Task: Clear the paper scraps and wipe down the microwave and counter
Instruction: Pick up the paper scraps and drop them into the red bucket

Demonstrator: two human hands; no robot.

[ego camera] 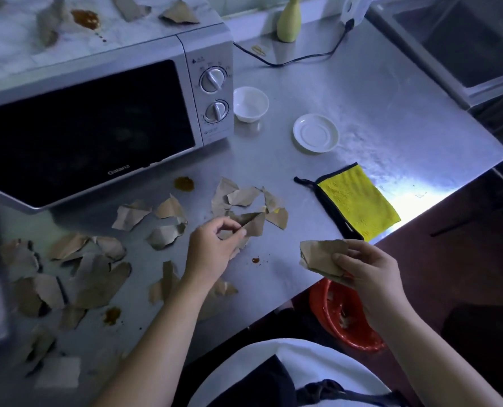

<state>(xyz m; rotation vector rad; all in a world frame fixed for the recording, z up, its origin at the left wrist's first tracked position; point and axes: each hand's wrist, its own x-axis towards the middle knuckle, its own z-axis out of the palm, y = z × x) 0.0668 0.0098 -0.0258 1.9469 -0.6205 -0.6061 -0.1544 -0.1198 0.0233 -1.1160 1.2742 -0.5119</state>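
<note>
Several torn brown paper scraps [168,210] lie scattered over the steel counter [361,107] in front of the silver microwave [97,118]. More scraps [181,13] and a brown sauce stain [85,19] sit on the microwave's top. My left hand [212,248] pinches a brown scrap [253,223] just above the counter. Over the counter's front edge, my right hand [370,274] grips a bunch of scraps [322,255]. A yellow cloth with black trim [359,202] lies flat at the right. Brown sauce spots [183,183] mark the counter.
A small white bowl [250,104] and a white saucer [315,133] stand right of the microwave. A yellow-green bottle [288,22] and a black cable [288,61] are at the back. A red bin [344,315] sits on the floor below the counter edge.
</note>
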